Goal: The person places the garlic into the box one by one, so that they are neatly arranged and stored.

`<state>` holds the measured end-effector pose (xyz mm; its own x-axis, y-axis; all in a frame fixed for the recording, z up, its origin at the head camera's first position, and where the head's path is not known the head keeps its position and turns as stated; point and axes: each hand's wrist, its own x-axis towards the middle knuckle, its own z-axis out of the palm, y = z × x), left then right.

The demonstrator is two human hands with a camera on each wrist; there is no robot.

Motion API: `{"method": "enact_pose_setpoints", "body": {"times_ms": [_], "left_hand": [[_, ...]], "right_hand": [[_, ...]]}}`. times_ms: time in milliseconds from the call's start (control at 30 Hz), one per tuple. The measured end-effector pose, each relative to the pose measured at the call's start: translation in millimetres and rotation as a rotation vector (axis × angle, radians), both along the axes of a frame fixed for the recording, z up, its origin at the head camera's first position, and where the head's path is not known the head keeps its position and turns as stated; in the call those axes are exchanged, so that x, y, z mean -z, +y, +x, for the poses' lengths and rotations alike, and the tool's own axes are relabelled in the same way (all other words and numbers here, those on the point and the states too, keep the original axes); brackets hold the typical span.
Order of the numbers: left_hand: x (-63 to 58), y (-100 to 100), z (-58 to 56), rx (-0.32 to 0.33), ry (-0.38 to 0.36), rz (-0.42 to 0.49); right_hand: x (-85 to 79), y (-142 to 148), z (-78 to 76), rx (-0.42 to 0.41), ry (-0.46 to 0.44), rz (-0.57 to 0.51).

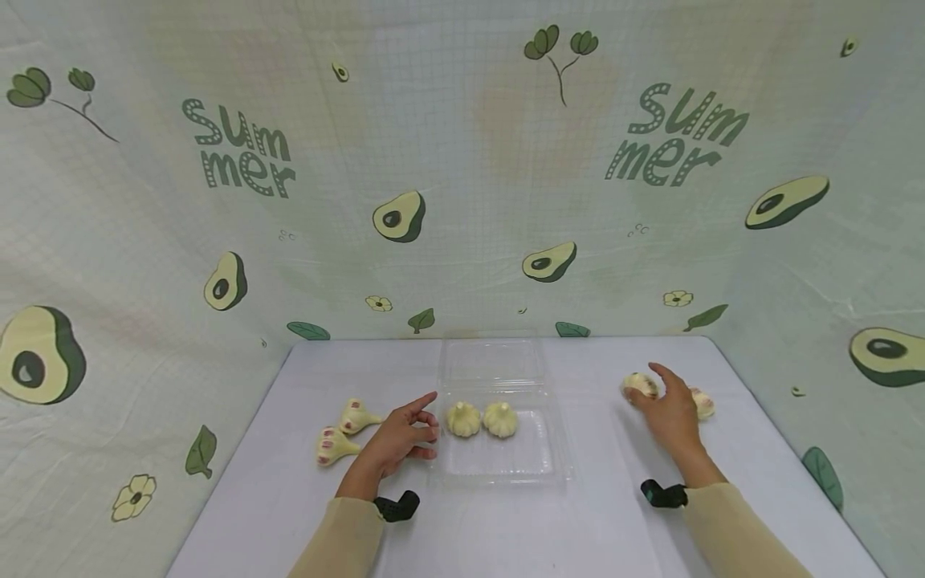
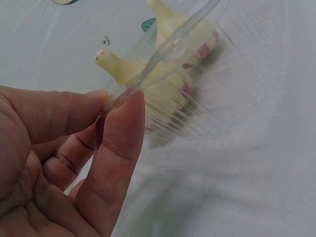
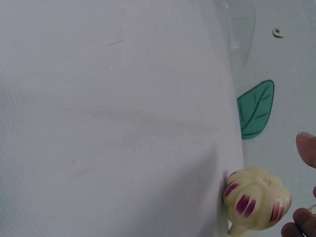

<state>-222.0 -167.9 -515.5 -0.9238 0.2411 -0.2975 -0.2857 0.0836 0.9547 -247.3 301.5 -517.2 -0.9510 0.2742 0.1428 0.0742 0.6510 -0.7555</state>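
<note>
My left hand (image 1: 406, 437) pinches the left rim of a clear plastic clamshell box (image 1: 499, 466) between thumb and forefinger, seen closely in the left wrist view. Two garlic bulbs, a left one (image 1: 463, 420) and a right one (image 1: 500, 420), sit side by side in the box's base. The hinged lid (image 1: 491, 361) lies folded back behind it. On the right, my right hand (image 1: 668, 409) is spread beside a garlic bulb (image 1: 637, 384), thumb and fingers apart. In the right wrist view, this purple-streaked bulb (image 3: 256, 198) lies beside the fingertips.
Another garlic bulb (image 1: 702, 403) lies to the right of my right hand, partly hidden by it. Left of the box rest two more, a rear bulb (image 1: 354, 417) and a front bulb (image 1: 332, 446). A printed cloth (image 1: 462, 160) hangs behind the white table (image 1: 600, 530).
</note>
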Motion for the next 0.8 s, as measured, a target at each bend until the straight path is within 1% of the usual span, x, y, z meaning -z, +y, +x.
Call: {"method": "enact_pose_setpoints", "body": {"times_ms": [133,200,400,500,600,800], "left_hand": [[0.6,0,-0.2,-0.001,0.003,-0.005],[1.1,0,-0.1,0.000,0.006,-0.007],[2.5,0,-0.7,0.002,0.004,-0.004],[2.7,0,-1.2,0.003,0.001,-0.002],[3.0,0,-1.5,0.004,0.002,-0.001],[3.4,-1,-2.4,0.001,0.000,0.000]], "right_hand": [[7.9,2,-4.6,-0.039,-0.031,0.017],[12.5,2,-6.7,-0.049,-0.032,0.038],[22.5,1,-9.0,-0.067,0.042,0.087],[24.7,-1,-8.5,-0.082,0.058,0.105],[26.6,-2,-8.1,-0.094,0.036,0.112],[27.9,-6,-6.2,-0.082,-0.055,0.097]]}}
